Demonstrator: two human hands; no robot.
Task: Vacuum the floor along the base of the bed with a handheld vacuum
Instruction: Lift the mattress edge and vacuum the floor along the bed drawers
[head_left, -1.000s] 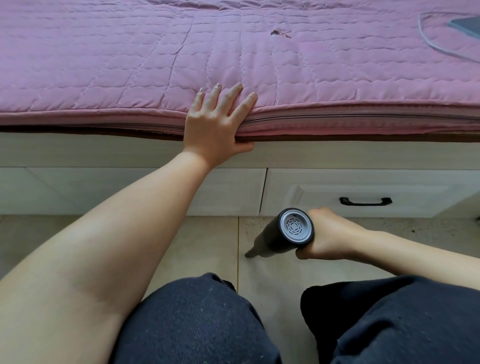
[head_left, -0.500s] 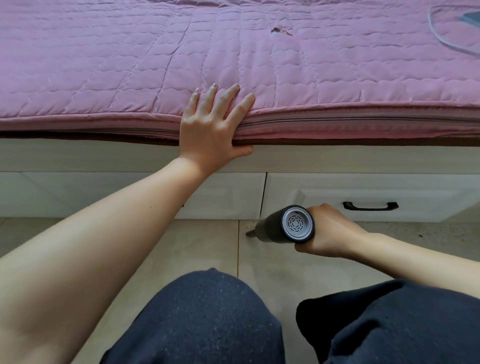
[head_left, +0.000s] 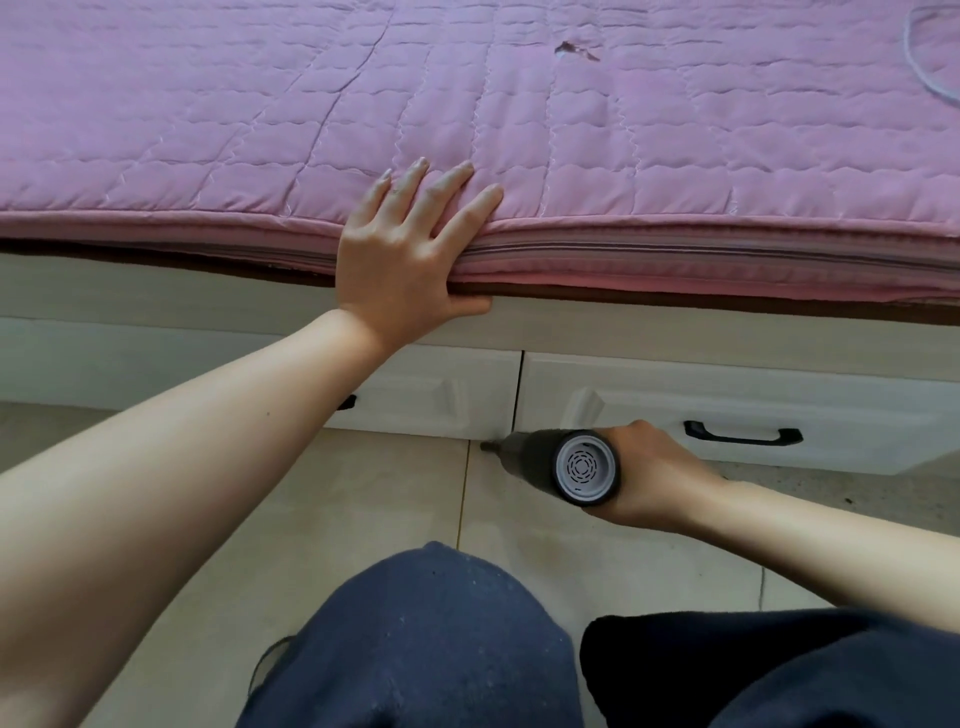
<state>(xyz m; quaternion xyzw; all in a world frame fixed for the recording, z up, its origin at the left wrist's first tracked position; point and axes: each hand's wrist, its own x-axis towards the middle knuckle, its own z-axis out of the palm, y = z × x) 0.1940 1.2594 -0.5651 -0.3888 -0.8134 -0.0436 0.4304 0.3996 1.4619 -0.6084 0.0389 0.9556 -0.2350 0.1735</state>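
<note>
A dark grey handheld vacuum (head_left: 563, 465) with a pale round rear vent lies low over the beige tiled floor (head_left: 374, 519). My right hand (head_left: 657, 480) is closed around its body. Its thin nozzle tip points left and touches the floor right at the foot of the white bed base (head_left: 649, 338), under the seam between two drawers. My left hand (head_left: 408, 254) rests flat, fingers spread, on the edge of the pink quilted mattress (head_left: 675, 156).
Two white drawers sit in the bed base, the right one with a black handle (head_left: 743, 434). Dust specks lie on the floor at right (head_left: 831, 486). My knees in dark trousers (head_left: 431, 639) fill the bottom. A white cable (head_left: 922, 73) lies on the mattress.
The vacuum has moved away from me toward the bed, its nozzle going from the open tile to the foot of the drawers. My left hand has stayed on the mattress edge.
</note>
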